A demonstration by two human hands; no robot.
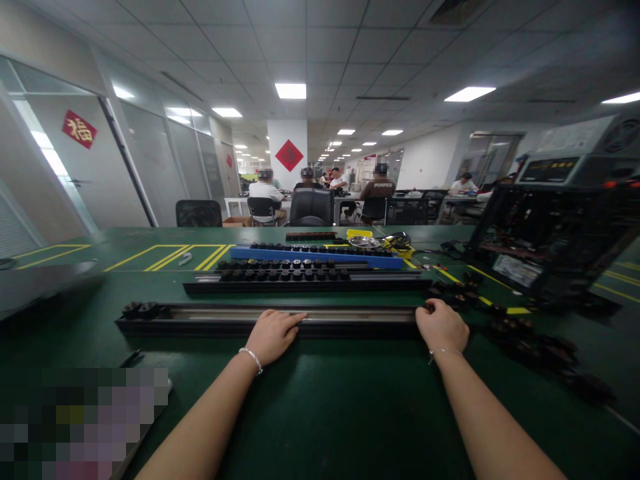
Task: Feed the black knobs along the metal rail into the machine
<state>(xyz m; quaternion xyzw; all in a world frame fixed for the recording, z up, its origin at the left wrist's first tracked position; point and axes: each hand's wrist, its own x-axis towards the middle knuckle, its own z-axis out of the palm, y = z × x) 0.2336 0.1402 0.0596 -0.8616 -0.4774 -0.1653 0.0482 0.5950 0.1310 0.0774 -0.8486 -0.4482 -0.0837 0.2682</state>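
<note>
A long black rail (200,319) with a metal channel lies across the green table (320,407) in front of me. My left hand (273,335) rests on the rail's near edge, fingers stretched flat toward the right. My right hand (441,325) is curled at the rail's right end, fingers bent over something small that I cannot make out. A couple of small black parts (140,309) sit in the rail's left end. Both wrists wear thin bracelets.
Behind lie two more black rails filled with black parts (285,274) and a blue rail (320,255). Loose black parts (530,343) are scattered at the right, below a large open machine (555,233). A metal bowl (364,241) sits farther back. Seated people work at distant desks.
</note>
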